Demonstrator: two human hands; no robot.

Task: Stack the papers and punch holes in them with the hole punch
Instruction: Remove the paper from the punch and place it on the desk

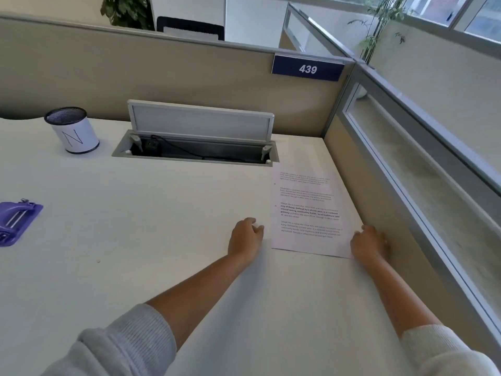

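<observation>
We have our loosely curled, empty hands, left hand (245,236) and right hand (368,243), flanking the papers (309,213) at right; punching remains, hole punch (16,222) untouched far left

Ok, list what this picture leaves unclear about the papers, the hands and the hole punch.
- Papers, head view: lying flat, so the number of sheets cannot be counted; the print is too small to read.
- Hole punch: the left edge of the picture cuts it off.
- Left hand: seen from behind, fingertips hidden; contact with the paper's edge unclear.
- Right hand: fingers blurred at the paper's right edge; grip unclear.
</observation>
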